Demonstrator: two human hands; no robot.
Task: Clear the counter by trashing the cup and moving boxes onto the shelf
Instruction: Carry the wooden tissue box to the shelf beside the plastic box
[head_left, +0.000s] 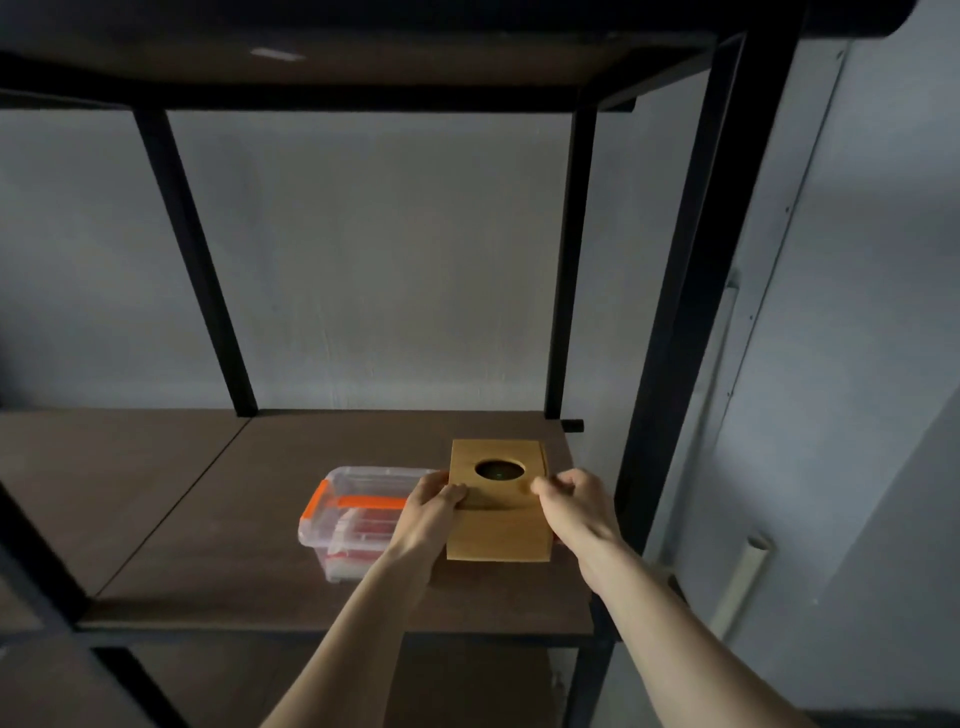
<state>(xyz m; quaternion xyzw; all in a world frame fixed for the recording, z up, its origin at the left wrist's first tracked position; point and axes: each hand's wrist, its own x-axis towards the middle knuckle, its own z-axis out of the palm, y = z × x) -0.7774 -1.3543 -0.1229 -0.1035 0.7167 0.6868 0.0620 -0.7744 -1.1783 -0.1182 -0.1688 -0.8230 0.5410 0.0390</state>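
Observation:
A wooden box (497, 535) with an oval hole in its top stands on the brown shelf board (218, 519), near the board's right end. My left hand (428, 506) grips its left side and my right hand (571, 506) grips its right side, thumbs on the top. Just left of it, touching or nearly touching, sits a clear plastic box (353, 512) with orange latches and handle. No cup or counter is in view.
Black metal posts (670, 332) frame the shelf unit, with an upper board (332, 67) overhead and a lower level below. A grey wall stands behind. The left part of the shelf board is bare. A pale pipe (745, 582) runs down the wall at right.

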